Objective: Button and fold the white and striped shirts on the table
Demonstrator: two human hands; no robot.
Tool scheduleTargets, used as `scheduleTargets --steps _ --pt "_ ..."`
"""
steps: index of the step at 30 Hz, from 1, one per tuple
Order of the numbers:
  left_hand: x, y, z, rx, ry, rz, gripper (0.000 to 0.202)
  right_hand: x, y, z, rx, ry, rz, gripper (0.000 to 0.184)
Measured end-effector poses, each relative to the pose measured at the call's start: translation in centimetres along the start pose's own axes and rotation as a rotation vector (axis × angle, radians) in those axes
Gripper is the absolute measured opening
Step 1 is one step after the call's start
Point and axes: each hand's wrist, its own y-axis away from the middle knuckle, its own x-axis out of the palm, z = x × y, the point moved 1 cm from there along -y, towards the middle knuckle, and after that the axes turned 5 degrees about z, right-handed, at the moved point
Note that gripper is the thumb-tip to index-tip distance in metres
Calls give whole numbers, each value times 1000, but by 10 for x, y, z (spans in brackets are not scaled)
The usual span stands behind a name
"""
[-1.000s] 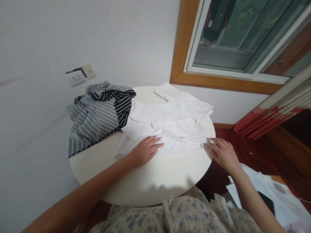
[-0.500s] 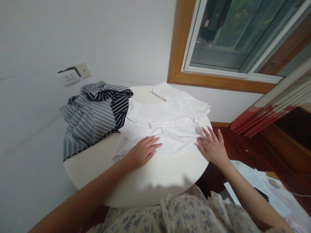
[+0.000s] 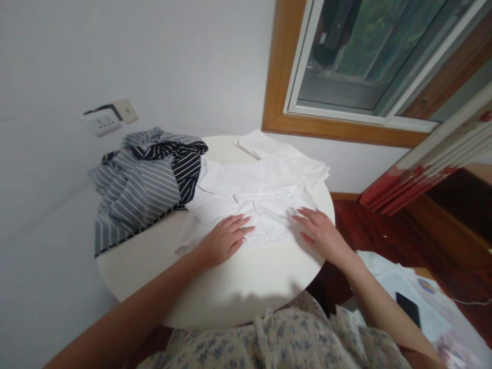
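A white shirt (image 3: 249,177) lies spread and partly folded on a round white table (image 3: 249,282), with a sleeve-like part at the far right. My left hand (image 3: 225,238) rests flat on its near edge, fingers stretched out. On the near right part of the shirt lies my right hand (image 3: 317,233), fingers extended and slightly apart. Neither hand grips anything. A grey and black striped garment (image 3: 149,179) sits bunched at the table's left, touching the shirt's left side.
Behind the table stands a white wall with a socket (image 3: 102,121). A wood-framed window (image 3: 346,125) is at the back right, beside a red and white curtain (image 3: 403,184). Low on the right, a cloth-covered surface (image 3: 434,318) holds a dark phone-like object (image 3: 408,309).
My right hand has shifted left, from the shirt's right edge inward onto the fabric. My left hand stays in place. The view has turned slightly.
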Motion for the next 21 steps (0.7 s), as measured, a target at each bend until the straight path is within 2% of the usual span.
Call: scheduleTargets --steps 3,7,10,14,18,21 --pt "-1 1 -1 3 -10 -5 43 13 -31 20 -167 -81 55 55" --pt "0 -2 -2 0 -51 -24 39 22 -53 26 -261 -37 94 41" --pt "3 -7 -4 -2 -103 -78 35 24 -61 21 -339 26 68 27" --pt "7 -13 -10 55 -217 -119 23 24 -70 20 -390 44 28 19" --pt "7 -14 -16 26 -260 -163 21 25 -76 20 -416 -72 28 24" --pt "5 -15 -17 13 -170 -202 23 28 -76 21 -441 -147 46 33"
